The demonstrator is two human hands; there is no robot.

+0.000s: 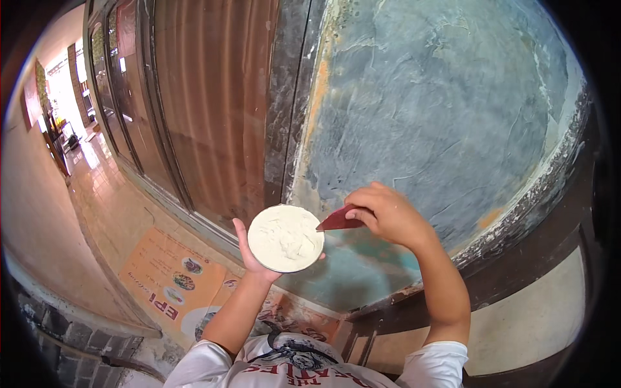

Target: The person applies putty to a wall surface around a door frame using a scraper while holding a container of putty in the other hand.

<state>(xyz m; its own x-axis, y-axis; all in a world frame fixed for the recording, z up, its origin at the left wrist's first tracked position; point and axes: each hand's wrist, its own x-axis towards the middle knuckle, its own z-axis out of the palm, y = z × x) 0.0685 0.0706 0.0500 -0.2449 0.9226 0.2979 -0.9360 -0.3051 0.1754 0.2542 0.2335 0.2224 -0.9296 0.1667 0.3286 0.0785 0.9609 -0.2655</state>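
Note:
My left hand (251,253) supports a round bowl (284,271) from below and the side, its thumb up along the left rim. Thick cream-white paste (284,234), like wall putty, fills the bowl nearly to the rim, its surface ridged and scooped. In my right hand (388,212) is a dark red putty scraper (341,220), gripped between thumb and fingers. The scraper's tip reaches the right edge of the paste. Directly ahead stands a grey-blue wall (427,110) with rough, patchy plaster.
A brown curtained window or door (213,97) in a dark frame is left of the wall. An orange printed banner (165,275) lies on the floor below. Dark stone blocks (77,343) are at lower left. A tiled passage (94,168) runs off to the far left.

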